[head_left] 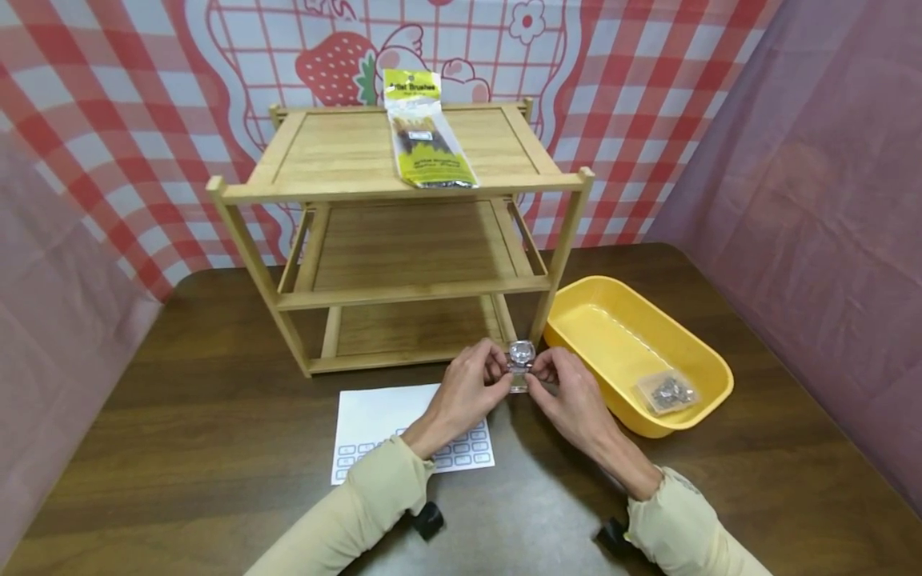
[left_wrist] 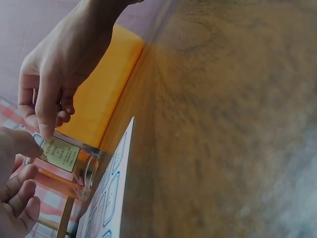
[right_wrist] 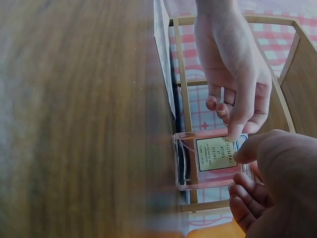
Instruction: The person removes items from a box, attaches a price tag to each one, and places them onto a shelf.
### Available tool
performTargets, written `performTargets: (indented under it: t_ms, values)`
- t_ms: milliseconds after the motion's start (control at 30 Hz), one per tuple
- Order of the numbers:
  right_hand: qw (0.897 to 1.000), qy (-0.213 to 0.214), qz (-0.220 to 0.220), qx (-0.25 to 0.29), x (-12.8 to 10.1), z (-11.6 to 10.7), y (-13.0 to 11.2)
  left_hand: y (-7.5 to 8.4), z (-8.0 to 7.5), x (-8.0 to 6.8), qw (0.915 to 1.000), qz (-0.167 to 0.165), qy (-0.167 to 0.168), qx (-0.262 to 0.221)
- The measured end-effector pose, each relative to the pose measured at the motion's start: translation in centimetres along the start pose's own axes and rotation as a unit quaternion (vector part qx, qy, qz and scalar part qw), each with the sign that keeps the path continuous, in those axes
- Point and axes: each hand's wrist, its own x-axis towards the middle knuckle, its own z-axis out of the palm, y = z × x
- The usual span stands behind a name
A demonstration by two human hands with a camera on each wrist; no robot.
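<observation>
Head view: I see the left hand (head_left: 464, 392) and the right hand (head_left: 574, 396) meeting at a small clear bottle (head_left: 519, 379), each pinching its upper part between thumb and fingers. The bottle is upright by the near right leg of the wooden rack (head_left: 338, 152), right of the sticker sheet (head_left: 378, 412) and left of the yellow tub (head_left: 605, 320). A clear box (head_left: 668, 392) lies in the tub's near right end; a brush packet (head_left: 432, 152) lies on the rack's top.

Left wrist view: I have both thumbs close together at the top of the bottle's label (left_wrist: 64, 154).

Right wrist view: I read "ROSES ET FLEURS" there; whether the base touches the table (right_wrist: 79, 119), I can't tell.
</observation>
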Motion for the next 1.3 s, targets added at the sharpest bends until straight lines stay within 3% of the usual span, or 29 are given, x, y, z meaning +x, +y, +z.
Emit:
performTargets:
  t_ms: [433,767,1067,1300]
  values:
    - [1.000,-0.012,0.020,-0.002,0.1,-0.3,-0.1,0.0,-0.3,0.0,1.0000,-0.006,-0.002,0.003]
    - [0.998,-0.014,0.057,0.033,-0.3,-0.4,0.0,-0.5,-0.5,-0.2,1.0000,-0.003,-0.004,-0.003]
    - [0.985,-0.060,0.085,0.139,-0.6,0.4,0.9,-1.1,-0.7,-0.2,0.9982,-0.024,-0.051,-0.021]
    - [0.976,-0.074,0.093,0.180,-0.6,1.0,1.6,-1.2,-0.7,-0.3,0.9962,-0.037,-0.076,-0.023]
